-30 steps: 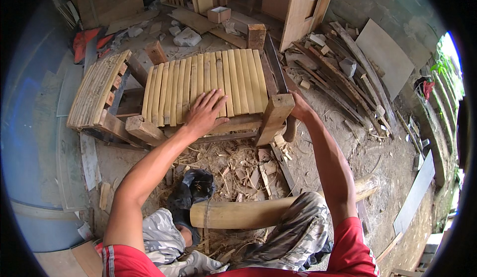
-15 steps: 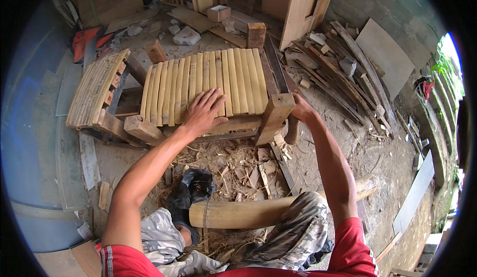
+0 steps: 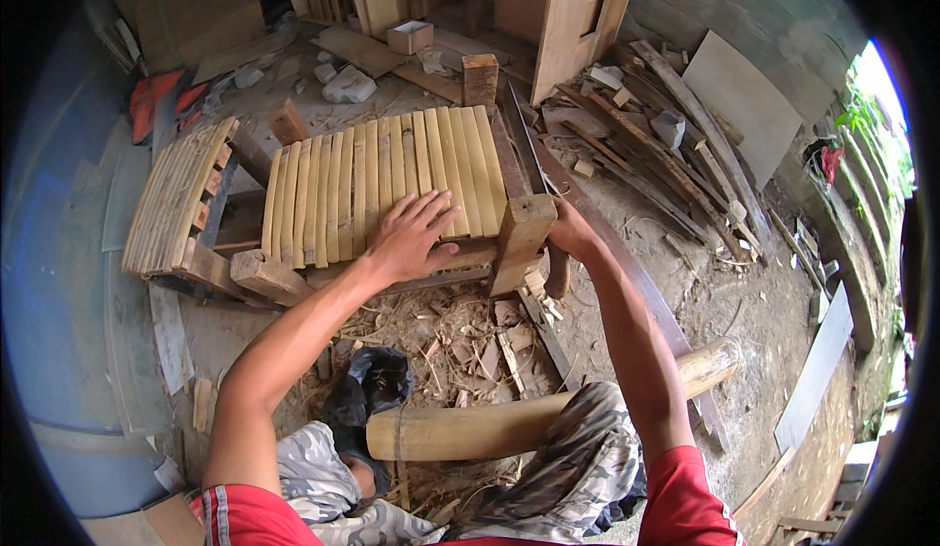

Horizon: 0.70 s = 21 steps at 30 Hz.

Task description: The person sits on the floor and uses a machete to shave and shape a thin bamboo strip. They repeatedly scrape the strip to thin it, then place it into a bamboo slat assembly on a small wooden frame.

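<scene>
A low wooden bench frame (image 3: 488,270) stands before me, topped with side-by-side bamboo slats (image 3: 343,184). My left hand (image 3: 409,235) lies flat on the slats near their front edge, fingers stretched out and holding nothing. Just right of the front corner post (image 3: 525,228), my right hand (image 3: 571,230) is closed round the brown handle of what looks like a handsaw (image 3: 530,144). Its long, narrow blade points away from me along the bench's right side. The post hides part of the grip, and the blade's toothed edge cannot be made out.
A second slatted piece (image 3: 176,198) adjoins the bench's left end. A thick bamboo pole (image 3: 480,432) lies across my legs, beside a black bag (image 3: 380,379). Wood scraps (image 3: 470,350) litter the ground. Boards (image 3: 676,144) are heaped at right; a concrete block (image 3: 349,86) sits behind.
The view has shifted slightly, moving the scene left and a little down. The blade has turned to show a thinner, brighter edge. My left hand still rests on the slats.
</scene>
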Available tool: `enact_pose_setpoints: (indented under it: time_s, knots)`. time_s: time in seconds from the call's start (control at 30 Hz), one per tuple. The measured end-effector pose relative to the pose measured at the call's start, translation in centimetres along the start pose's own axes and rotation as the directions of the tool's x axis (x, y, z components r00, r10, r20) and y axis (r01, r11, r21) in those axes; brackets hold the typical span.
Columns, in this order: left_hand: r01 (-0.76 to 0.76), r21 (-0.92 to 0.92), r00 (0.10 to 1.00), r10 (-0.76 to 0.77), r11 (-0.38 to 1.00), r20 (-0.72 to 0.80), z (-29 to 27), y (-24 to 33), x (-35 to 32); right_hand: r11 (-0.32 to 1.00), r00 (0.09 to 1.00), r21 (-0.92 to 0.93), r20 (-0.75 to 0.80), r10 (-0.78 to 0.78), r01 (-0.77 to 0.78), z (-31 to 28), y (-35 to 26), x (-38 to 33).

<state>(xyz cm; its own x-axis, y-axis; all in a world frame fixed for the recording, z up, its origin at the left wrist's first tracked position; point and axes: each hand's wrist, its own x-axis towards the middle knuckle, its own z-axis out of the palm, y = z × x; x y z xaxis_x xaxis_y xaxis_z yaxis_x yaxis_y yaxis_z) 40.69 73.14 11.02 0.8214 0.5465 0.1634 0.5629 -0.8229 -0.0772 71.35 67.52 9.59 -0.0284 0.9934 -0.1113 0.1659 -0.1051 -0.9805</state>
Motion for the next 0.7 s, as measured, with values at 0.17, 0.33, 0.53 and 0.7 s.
enact_pose_setpoints:
  time_s: [0.17, 0.33, 0.53, 0.7]
  knots:
    - [-0.044, 0.004, 0.993, 0.044, 0.999, -0.107, 1.0, -1.1, -0.5, 1.000, 1.000, -0.021, -0.021, 0.019, -0.019, 0.3, 0.1, 0.1]
    - [0.125, -0.348, 0.991, -0.101, 0.929, 0.085, -1.2, -2.8, 2.5, 0.994, 0.998, -0.104, -0.041, 0.041, -0.045, 0.1, 0.1, -0.2]
    - [0.437, -0.373, 0.874, -0.484, 0.819, -0.039, -1.7, -6.5, 12.5, 0.995, 0.992, -0.102, -0.120, -0.034, 0.022, 1.0, -0.1, 0.2]
    - [0.546, -0.162, 0.838, -0.535, 0.822, 0.110, 1.0, -8.8, 17.8, 0.994, 0.990, -0.106, -0.141, 0.018, -0.033, 0.4, 0.8, 0.3]
